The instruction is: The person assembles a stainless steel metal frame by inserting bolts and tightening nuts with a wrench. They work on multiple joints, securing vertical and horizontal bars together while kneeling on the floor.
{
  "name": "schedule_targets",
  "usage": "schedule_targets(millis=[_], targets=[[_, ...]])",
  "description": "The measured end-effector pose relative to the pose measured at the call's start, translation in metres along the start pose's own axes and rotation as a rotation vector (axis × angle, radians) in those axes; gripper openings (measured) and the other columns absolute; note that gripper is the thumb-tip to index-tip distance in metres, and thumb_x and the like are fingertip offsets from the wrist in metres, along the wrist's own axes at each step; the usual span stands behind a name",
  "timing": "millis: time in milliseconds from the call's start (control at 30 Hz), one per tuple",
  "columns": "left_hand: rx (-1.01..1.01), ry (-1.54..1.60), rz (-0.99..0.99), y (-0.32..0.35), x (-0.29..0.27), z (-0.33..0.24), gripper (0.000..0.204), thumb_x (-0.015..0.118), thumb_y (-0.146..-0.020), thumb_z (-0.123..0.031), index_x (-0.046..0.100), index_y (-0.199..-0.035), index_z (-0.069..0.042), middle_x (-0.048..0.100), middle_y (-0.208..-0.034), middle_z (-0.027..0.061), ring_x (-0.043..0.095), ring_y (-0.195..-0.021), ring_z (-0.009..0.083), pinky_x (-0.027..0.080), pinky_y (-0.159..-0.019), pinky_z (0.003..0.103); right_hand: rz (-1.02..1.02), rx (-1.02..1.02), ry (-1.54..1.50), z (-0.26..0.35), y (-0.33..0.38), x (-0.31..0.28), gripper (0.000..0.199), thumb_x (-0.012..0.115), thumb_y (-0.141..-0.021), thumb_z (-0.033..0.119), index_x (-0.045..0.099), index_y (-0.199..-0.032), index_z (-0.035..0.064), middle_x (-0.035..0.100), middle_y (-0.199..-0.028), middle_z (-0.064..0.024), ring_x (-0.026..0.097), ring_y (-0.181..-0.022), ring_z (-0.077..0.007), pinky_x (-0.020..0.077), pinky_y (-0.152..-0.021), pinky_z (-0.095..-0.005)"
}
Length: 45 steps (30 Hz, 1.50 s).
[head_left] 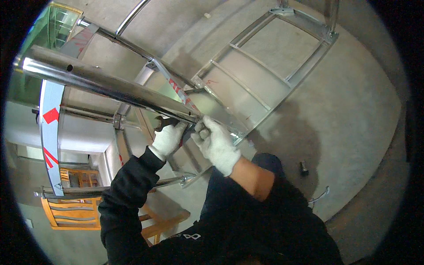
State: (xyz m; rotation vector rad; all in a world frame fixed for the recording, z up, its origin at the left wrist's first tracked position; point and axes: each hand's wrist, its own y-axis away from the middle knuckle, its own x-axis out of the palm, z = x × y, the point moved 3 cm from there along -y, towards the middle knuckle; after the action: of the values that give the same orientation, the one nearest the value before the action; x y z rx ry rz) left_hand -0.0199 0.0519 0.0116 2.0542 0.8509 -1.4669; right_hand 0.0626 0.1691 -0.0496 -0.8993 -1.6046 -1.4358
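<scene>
My left hand (167,140), in a white glove, is closed round a dark wrench (161,124) whose jaw sticks out past the thumb side. It is just under the near end of a thick shiny metal tube (110,86), which slants up to the left. My right hand (219,148), also gloved, has its fingers bent together at that tube end, near a small hole. What the right fingertips pinch, if anything, is hidden. Below the hands, the tube meets a metal frame (260,99) with crossbars.
A pale curved strip with red marks (52,128) stands at the left. Wooden chairs (73,214) are beyond it. A small black cylinder (304,168) and a bent metal piece (319,196) lie on the concrete floor (349,115) to the right. More tubes (128,46) cross behind.
</scene>
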Motion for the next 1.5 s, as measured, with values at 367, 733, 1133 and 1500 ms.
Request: schedule_targets(millis=[367,733,1133,1500], targets=[[-0.019,-0.079,0.007,-0.006,0.004,0.003,0.022,0.053,-0.089,-0.014,0.067,-0.105,-0.006,0.067,-0.099,0.0151,0.064,-0.088,0.0331,0.052,-0.077,0.042,0.21,-0.416,0.898,0.046,0.009,-0.03,0.023,0.052,-0.099,0.018,0.06,-0.111,0.0013,0.065,-0.087,-0.0049,0.064,-0.074,-0.0168,0.0526,-0.069,-0.03],[-0.04,0.001,0.0,-0.007,-0.003,-0.01,0.019,0.054,-0.089,-0.014,0.065,-0.099,-0.003,0.066,-0.091,0.0168,0.064,-0.085,0.0335,0.051,-0.073,0.041,0.265,-1.232,1.745,0.063,-0.005,-0.03,0.019,0.066,-0.087,0.016,0.065,-0.104,0.0066,0.066,-0.084,-0.0145,0.066,-0.073,-0.0277,0.0504,-0.062,-0.036],[0.182,-0.3,-0.05,0.0,0.0,-0.005,0.018,0.057,-0.084,-0.01,0.067,-0.099,-0.007,0.066,-0.09,0.0135,0.065,-0.083,0.0311,0.052,-0.071,0.04,0.548,-1.521,1.994,0.076,-0.02,-0.023,0.018,0.063,-0.081,0.014,0.064,-0.098,0.0082,0.065,-0.088,-0.0089,0.065,-0.075,-0.0279,0.0526,-0.064,-0.0373],[0.211,-0.343,0.008,0.002,-0.002,-0.007,0.03,0.063,-0.074,-0.004,0.064,-0.104,-0.004,0.063,-0.1,0.018,0.061,-0.094,0.0364,0.049,-0.081,0.043,0.871,-1.517,2.153,0.085,-0.033,-0.017,0.017,0.058,-0.08,0.018,0.062,-0.093,0.009,0.06,-0.081,-0.0062,0.062,-0.07,-0.0247,0.0508,-0.062,-0.0369]])
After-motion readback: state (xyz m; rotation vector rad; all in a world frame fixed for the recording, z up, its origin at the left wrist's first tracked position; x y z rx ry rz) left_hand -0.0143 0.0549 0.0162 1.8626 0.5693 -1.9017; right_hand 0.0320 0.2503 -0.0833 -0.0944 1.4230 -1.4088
